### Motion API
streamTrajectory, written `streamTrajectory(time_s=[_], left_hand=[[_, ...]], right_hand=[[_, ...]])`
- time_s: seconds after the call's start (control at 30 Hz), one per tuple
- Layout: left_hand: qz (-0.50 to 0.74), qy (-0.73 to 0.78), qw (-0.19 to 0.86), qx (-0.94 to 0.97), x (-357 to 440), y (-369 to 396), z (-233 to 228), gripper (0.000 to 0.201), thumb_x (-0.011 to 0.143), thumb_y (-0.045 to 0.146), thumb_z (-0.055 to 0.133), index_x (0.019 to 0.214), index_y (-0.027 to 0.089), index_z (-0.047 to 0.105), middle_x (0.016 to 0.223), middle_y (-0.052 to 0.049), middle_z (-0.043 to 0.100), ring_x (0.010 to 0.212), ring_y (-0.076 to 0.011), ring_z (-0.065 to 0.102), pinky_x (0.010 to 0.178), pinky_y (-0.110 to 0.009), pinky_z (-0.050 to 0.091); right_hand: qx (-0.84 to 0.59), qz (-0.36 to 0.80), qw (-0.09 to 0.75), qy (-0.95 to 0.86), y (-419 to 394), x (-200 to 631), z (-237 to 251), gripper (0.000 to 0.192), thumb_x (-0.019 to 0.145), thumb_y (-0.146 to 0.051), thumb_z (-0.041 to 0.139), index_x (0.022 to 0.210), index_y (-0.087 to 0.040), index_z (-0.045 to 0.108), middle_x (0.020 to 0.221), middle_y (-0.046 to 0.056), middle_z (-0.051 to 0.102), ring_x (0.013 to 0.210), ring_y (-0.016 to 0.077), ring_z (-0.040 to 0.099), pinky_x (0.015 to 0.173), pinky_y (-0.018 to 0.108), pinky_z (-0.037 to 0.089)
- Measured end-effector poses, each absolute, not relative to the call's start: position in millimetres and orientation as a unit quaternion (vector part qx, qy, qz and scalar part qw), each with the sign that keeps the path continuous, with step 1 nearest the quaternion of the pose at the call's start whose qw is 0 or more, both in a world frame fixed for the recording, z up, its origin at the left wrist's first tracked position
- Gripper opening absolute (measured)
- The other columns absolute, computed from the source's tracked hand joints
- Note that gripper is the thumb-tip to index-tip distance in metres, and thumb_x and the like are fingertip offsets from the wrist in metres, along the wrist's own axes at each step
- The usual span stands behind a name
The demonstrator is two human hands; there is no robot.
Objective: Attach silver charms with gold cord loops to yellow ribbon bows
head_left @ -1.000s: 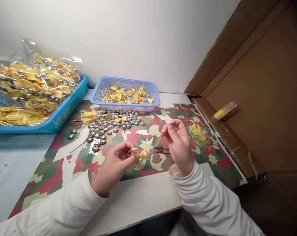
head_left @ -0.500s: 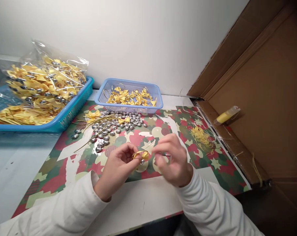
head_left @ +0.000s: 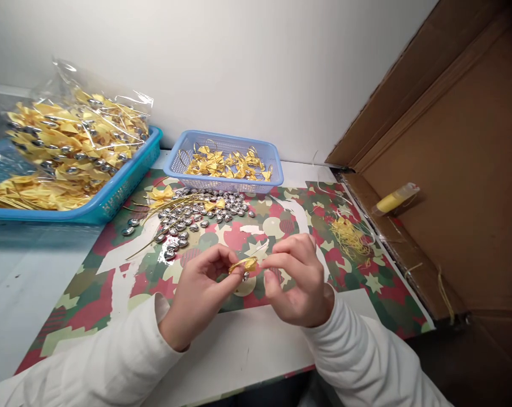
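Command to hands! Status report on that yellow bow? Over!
Left hand pinches yellow bow. Right hand close beside it; can't tell if it holds anything. Silver beads lie beyond, not between the hands. Over.

No lettering, label, brand, number or sign can be read anywhere in view
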State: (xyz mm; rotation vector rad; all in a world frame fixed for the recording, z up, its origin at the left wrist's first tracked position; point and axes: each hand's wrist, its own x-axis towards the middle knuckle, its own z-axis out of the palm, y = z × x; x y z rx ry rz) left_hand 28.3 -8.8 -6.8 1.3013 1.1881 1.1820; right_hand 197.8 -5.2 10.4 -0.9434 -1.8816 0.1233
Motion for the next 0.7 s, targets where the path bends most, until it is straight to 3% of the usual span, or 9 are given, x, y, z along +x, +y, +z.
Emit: streamTrajectory(time_s=[0.1, 0.2, 0.27, 0.33, 0.43, 0.7], left_hand=[[0.497, 0.477, 0.485, 0.539, 27.4, -10.1, -6.9, 0.012, 0.076, 0.020, 0.067, 0.068, 0.019, 0.058, 0.061, 0.004, 0.054, 0.052, -0.0086, 0.049, 0.045, -0.018, 0.040], [0.514, 0.452, 0.493, 0.537, 26.0, -10.6, -8.2, 0.011, 0.076, 0.018, 0.068, 0.069, 0.019, 0.059, 0.064, 0.004, 0.056, 0.054, -0.0088, 0.050, 0.047, -0.018, 0.042], [0.519, 0.437, 0.507, 0.532, 25.0, -10.3, -8.8, 0.012, 0.075, 0.016, 0.068, 0.068, 0.019, 0.058, 0.064, 0.004, 0.056, 0.055, -0.0087, 0.051, 0.048, -0.018, 0.042], [0.519, 0.424, 0.532, 0.517, 24.3, -9.8, -8.8, 0.014, 0.074, 0.014, 0.069, 0.067, 0.019, 0.057, 0.063, 0.004, 0.055, 0.055, -0.0083, 0.050, 0.048, -0.017, 0.043], [0.510, 0.407, 0.575, 0.494, 24.2, -9.1, -7.8, 0.016, 0.071, 0.013, 0.070, 0.065, 0.019, 0.056, 0.062, 0.004, 0.055, 0.053, -0.0078, 0.049, 0.048, -0.017, 0.043], [0.498, 0.403, 0.604, 0.474, 24.0, -9.0, -7.4, 0.019, 0.064, 0.007, 0.070, 0.060, 0.017, 0.055, 0.059, 0.006, 0.052, 0.053, -0.0059, 0.046, 0.048, -0.015, 0.041]], right_hand=[[-0.395, 0.140, 0.518, -0.746, -0.5, 201.8, 13.6, 0.015, 0.083, -0.013, 0.050, 0.086, -0.021, 0.062, 0.081, 0.003, 0.063, 0.081, 0.0189, 0.057, 0.076, 0.035, 0.042], [-0.431, 0.265, 0.408, -0.760, 7.4, 205.2, 12.9, 0.015, 0.088, -0.018, 0.050, 0.098, -0.020, 0.061, 0.092, 0.004, 0.068, 0.089, 0.0191, 0.060, 0.082, 0.034, 0.043], [-0.427, 0.311, 0.330, -0.783, 11.3, 206.8, 10.7, 0.014, 0.092, -0.022, 0.049, 0.087, -0.020, 0.061, 0.078, 0.001, 0.065, 0.077, 0.0165, 0.058, 0.078, 0.032, 0.042], [-0.414, 0.337, 0.303, -0.789, 13.4, 207.6, 8.3, 0.026, 0.094, -0.023, 0.046, 0.070, -0.019, 0.055, 0.060, -0.003, 0.055, 0.061, 0.0128, 0.050, 0.068, 0.028, 0.040], [-0.387, 0.372, 0.338, -0.773, 13.7, 207.2, 6.1, 0.031, 0.093, -0.021, 0.047, 0.062, -0.020, 0.048, 0.055, -0.004, 0.048, 0.053, 0.0103, 0.044, 0.056, 0.024, 0.035], [-0.371, 0.316, 0.393, -0.780, 12.9, 203.8, 4.5, 0.031, 0.091, -0.016, 0.047, 0.060, -0.020, 0.043, 0.053, -0.005, 0.044, 0.055, 0.0109, 0.040, 0.056, 0.025, 0.034]])
